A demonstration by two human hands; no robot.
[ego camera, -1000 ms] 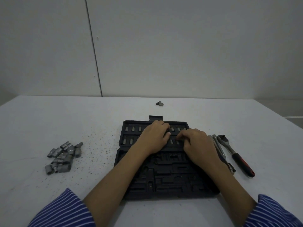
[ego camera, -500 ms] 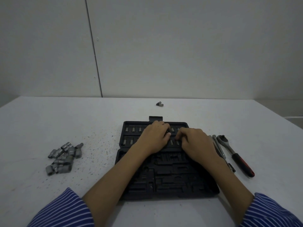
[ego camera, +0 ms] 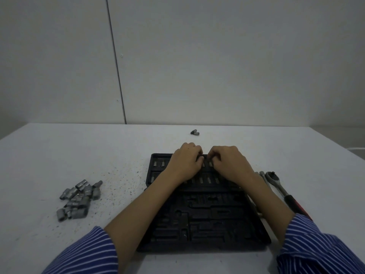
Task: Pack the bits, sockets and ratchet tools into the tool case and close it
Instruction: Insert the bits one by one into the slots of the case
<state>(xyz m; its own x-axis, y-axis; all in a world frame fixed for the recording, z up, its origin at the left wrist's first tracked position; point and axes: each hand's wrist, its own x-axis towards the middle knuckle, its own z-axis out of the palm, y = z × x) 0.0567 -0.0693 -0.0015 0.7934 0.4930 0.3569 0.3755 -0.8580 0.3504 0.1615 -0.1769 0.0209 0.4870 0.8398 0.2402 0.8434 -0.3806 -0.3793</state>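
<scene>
I see both hands over the far rows of the open tool case (ego camera: 201, 220). My left hand (ego camera: 184, 164) and right hand (ego camera: 230, 165) sit nearly touching, fingers curled down at the top bit row; whether they pinch a bit I cannot tell. Small bits (ego camera: 205, 179) stand in the row just nearer than the hands. A heap of sockets (ego camera: 79, 196) lies well left of the left hand on the surface (ego camera: 59, 151). The ratchet (ego camera: 280, 189) lies just right of the right forearm. 2 small pieces (ego camera: 195, 132) rest beyond the hands.
</scene>
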